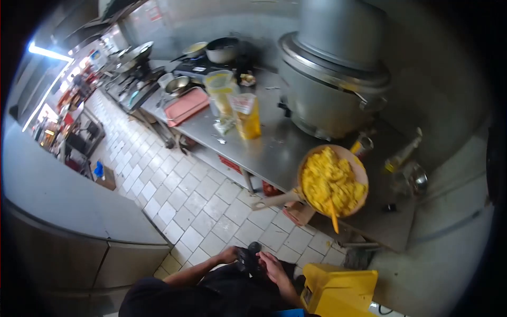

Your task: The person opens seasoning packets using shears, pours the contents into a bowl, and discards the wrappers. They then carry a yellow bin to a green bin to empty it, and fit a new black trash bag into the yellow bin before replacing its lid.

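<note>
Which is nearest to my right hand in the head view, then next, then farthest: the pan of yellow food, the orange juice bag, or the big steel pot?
From the right hand, which holds a small dark object together with the left hand:
1. Pan of yellow food, at the steel table's near edge, up and to the right.
2. Orange juice bag, mid-table, farther back.
3. Big steel pot, at the table's back right.
</note>
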{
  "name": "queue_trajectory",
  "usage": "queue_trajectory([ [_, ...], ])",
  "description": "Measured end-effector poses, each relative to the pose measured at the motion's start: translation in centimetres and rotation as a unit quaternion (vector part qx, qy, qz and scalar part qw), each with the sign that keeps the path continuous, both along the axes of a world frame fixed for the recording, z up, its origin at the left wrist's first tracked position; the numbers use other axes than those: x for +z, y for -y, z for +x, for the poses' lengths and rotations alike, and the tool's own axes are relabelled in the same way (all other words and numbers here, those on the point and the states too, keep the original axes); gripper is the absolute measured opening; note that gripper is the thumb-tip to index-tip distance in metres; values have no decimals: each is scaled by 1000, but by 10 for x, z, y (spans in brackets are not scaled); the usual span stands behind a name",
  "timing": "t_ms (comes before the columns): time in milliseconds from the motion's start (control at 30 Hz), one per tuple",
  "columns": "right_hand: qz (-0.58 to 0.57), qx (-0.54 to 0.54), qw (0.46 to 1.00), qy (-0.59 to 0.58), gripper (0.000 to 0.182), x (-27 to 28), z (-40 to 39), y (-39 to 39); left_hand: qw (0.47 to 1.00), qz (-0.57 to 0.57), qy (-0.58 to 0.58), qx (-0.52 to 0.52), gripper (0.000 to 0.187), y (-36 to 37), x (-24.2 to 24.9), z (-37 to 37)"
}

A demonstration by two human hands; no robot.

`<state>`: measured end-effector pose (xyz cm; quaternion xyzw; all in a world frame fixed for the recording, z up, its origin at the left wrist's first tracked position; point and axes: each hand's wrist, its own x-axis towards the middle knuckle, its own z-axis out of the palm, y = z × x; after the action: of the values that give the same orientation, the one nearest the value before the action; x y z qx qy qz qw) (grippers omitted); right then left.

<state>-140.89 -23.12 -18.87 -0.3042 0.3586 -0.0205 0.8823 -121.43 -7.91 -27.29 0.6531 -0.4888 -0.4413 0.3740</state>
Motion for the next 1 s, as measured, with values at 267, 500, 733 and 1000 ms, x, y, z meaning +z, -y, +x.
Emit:
queue_trajectory([
  [267, -142, 374, 915, 58, 30, 13, 227, -35, 700, 130, -22, 702, 28, -225, 53, 117],
  [500, -428, 339, 821, 168, 21, 29, 476, -45, 490, 93, 114, 859, 31, -288, 51, 176],
  [733, -770, 179, 558, 250, 15, 161, 795, 58, 552, 217, 151, 791, 26, -307, 26, 305],
  [1000, -934, 255, 232, 95, 20, 130, 1135, 231, 402, 254, 53, 878, 29, -291, 29, 349],
])
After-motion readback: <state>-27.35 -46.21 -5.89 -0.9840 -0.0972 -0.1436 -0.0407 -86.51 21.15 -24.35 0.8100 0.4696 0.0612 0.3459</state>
